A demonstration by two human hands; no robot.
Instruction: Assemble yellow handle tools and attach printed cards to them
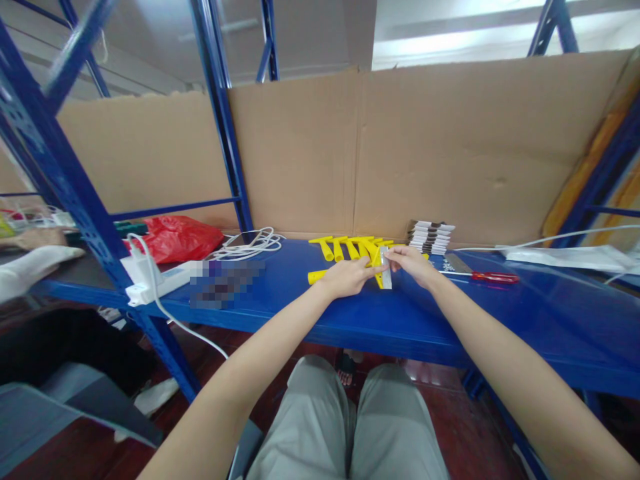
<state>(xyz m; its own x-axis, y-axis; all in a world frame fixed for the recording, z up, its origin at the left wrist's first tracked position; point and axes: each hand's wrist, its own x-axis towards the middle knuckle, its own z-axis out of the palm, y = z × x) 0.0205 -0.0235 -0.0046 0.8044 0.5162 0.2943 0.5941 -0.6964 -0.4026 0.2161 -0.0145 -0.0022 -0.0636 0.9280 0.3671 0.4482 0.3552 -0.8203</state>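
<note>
Yellow tool (315, 277) in L hand (349, 277) over surface (285, 297), nr other tools (327, 249); L grip clamped on it, R hand (411, 261) pinching strip (387, 279) at its head. Tip: brace tool w/ L, keep strip square.

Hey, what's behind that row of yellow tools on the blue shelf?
Cardboard stands behind the yellow tools. Anything lying behind them that they cover can't be seen.
</note>
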